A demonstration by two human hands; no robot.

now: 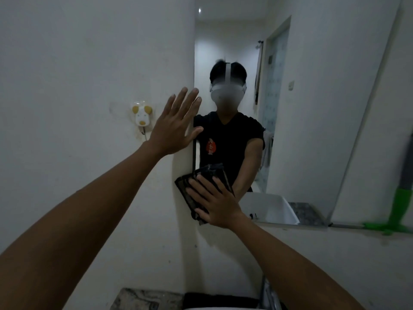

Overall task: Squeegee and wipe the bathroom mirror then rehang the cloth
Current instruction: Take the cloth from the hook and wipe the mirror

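A tall mirror (312, 108) hangs on the white wall ahead and reflects a person in a black shirt. My right hand (216, 202) presses a dark folded cloth (190, 193) flat against the mirror's lower left corner, with the cloth overlapping onto the wall. My left hand (176, 124) lies open with spread fingers on the wall at the mirror's left edge, higher up. A green squeegee (400, 209) with a grey handle rests at the mirror's lower right, its blade along the bottom edge.
A small dog-shaped wall hook (142, 116) sits on the wall left of my left hand. A stone countertop edge (143, 298) shows at the bottom. The mirror reflects a white sink (268, 209) and a doorway.
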